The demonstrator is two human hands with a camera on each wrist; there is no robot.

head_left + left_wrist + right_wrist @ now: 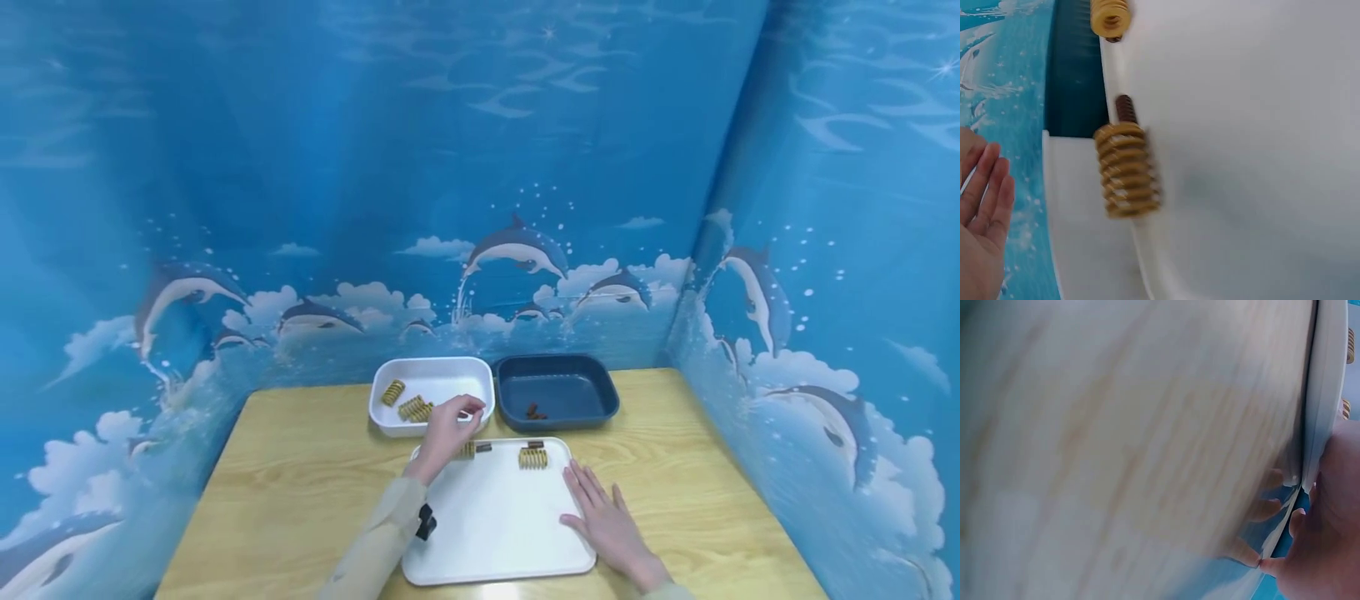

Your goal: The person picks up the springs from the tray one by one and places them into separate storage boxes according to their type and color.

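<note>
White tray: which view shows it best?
Head: it shows nearly the whole white tray, though the left arm hides part. Left wrist: one edge and some surface. Right wrist: only a strip of rim.

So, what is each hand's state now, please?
Left hand: open, no object visible in its grip.
Right hand: open, at the edge of the tray.

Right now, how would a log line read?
left hand: near white bin | right hand: at edge of tray | tray: two yellow springs, two brown springs
</note>
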